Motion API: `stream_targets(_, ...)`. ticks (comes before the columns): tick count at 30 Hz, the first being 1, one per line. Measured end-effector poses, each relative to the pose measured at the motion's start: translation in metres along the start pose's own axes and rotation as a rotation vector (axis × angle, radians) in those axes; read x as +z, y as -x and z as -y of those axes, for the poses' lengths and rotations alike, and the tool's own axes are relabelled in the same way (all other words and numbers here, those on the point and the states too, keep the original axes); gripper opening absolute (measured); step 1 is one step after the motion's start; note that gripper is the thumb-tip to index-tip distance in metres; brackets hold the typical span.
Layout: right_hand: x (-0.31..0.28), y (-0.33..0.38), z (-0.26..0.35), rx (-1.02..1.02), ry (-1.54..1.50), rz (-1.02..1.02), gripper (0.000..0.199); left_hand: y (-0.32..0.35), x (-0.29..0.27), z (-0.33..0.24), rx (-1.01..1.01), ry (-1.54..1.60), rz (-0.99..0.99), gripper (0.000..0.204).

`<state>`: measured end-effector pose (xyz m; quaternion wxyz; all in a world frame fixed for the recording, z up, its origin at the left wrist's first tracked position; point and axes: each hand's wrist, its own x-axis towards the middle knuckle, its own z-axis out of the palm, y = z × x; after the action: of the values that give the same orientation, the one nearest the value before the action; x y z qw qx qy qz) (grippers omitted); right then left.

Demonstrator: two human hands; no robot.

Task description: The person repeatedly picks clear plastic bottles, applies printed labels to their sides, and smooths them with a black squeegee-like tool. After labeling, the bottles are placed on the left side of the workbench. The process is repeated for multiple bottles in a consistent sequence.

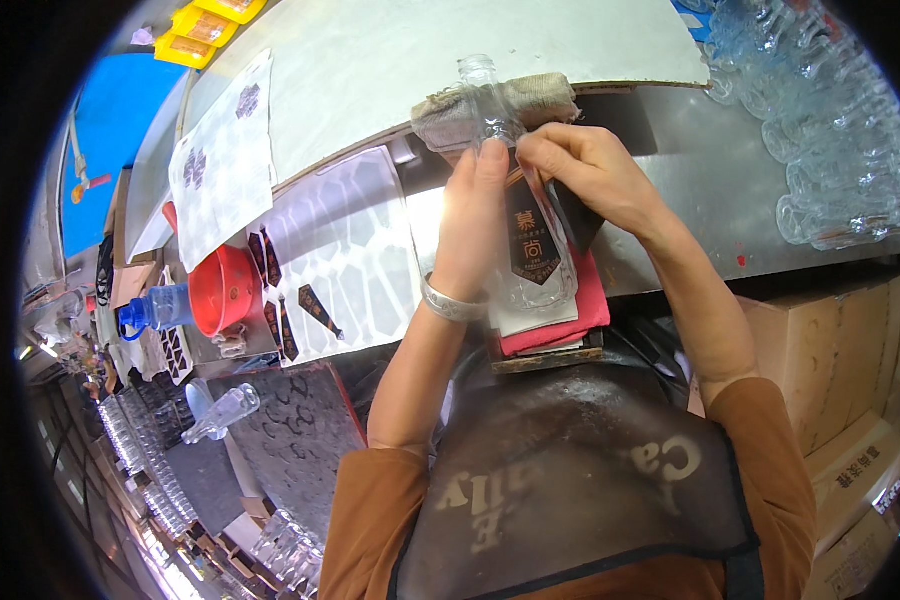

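Clear bottle (496, 112), neck propped on a rolled cloth (548, 98), bears a pointed dark label (536, 235) with gold print; I judge label-smoothing in hand, calling for even pressure, left hand (467, 215) closed round its shoulder, right hand (600, 175) pinched at the label's upper edge, contents unclear.

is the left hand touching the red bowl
Apart: in the head view, part of a white sheet shows between the left hand and the red bowl.
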<state>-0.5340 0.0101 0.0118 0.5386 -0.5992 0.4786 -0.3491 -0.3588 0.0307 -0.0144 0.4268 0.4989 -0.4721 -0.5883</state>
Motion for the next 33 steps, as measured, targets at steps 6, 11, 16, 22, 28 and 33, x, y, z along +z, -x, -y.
stream_targets(6, -0.017, 0.024, 0.011, -0.115, -0.276, -0.234, 0.027, 0.024, -0.006, -0.01, -0.094, 0.205, -0.042, 0.063)
stream_targets(11, -0.008, 0.0, 0.047, -0.683, 0.554, -0.237, 0.027, 0.045, -0.016, -0.021, 0.118, -0.009, -0.068, 0.068)
stream_targets(16, -0.001, -0.007, 0.066, -0.772, 0.652, -0.088, 0.021, 0.066, -0.024, -0.009, 0.186, -0.099, -0.052, 0.079)
stream_targets(22, 0.001, 0.004, 0.056, -0.927, 0.699, -0.102, 0.026, 0.084, -0.024, -0.002, 0.473, -0.56, 0.138, 0.116)
stream_targets(28, -0.006, 0.032, 0.041, -0.713, 0.459, 0.118, 0.023, 0.087, -0.015, 0.01, 0.522, -0.669, 0.062, 0.118)
stream_targets(33, -0.019, 0.023, 0.02, -0.766, 0.31, -0.094, 0.027, 0.079, -0.005, 0.012, 0.61, -0.675, -0.001, 0.114)
